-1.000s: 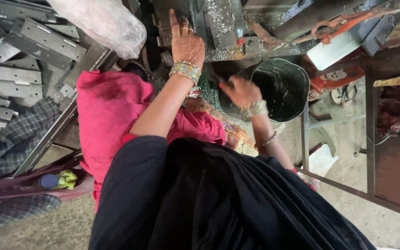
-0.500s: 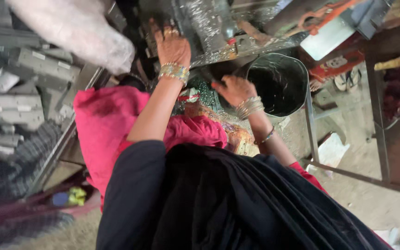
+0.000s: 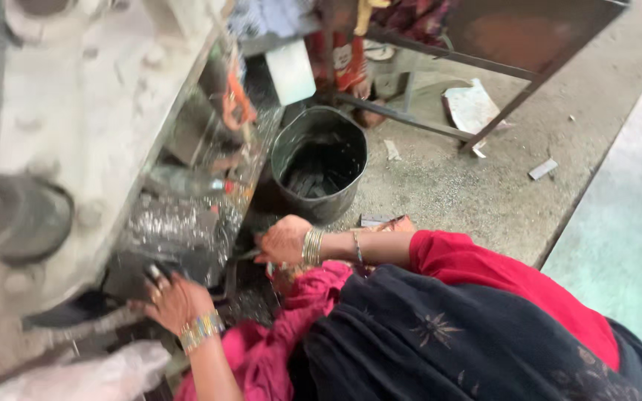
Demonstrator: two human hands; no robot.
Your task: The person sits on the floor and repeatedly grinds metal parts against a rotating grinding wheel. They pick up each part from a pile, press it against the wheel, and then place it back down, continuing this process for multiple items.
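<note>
My left hand, with rings and multicoloured bangles, lies with fingers spread on the dark bed of a grey machine, among shiny metal shavings. My right hand, wearing gold bangles, is curled at the edge of the machine bed, just below a black bucket. Whether its fingers hold anything is hidden. A pink cloth and a dark shawl cover my lap and arms.
The bucket holds dark metal pieces. A clear plastic bottle lies on the machine bed, and an orange-handled tool hangs above it. A metal frame stand stands on the concrete floor with paper scraps. A white plastic bag sits at lower left.
The view has swung round, so the machine is now at the left and the bucket in the middle. Both hands stay at the machine bed, the right one nearer its edge.
</note>
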